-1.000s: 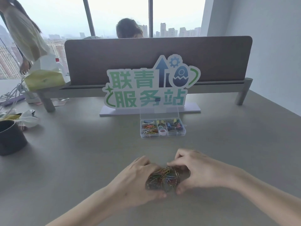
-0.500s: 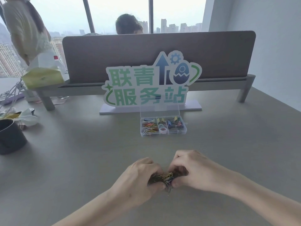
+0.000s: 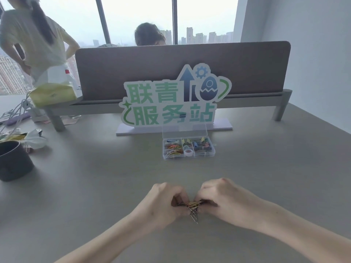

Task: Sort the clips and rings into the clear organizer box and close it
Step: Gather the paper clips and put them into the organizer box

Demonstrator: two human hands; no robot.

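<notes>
Paper clips of coloured wire (image 3: 193, 207), bunched in a tangle, sit low in the middle of the frame, squeezed between my two hands just above the grey table top (image 3: 95, 186). My left hand (image 3: 163, 204) has its fingers curled around the left side of the bunch, and my right hand (image 3: 220, 198) has its fingers curled around the right side, so both are grasping the clips. A few clips hang down from the bunch toward the table.

Further up, at the centre of the frame, I see the clear plastic organizer box (image 3: 189, 148) with its lid standing open behind it. Its left compartments hold coloured paper clips, the middle one a pink ring, and the right ones small binder clips. The box is well apart from my hands.

Just behind the box stands a white sign with green characters (image 3: 174, 103), in front of a brown desk divider (image 3: 182, 69). At the left edge a dark round cup (image 3: 14, 161) rests on the table.
</notes>
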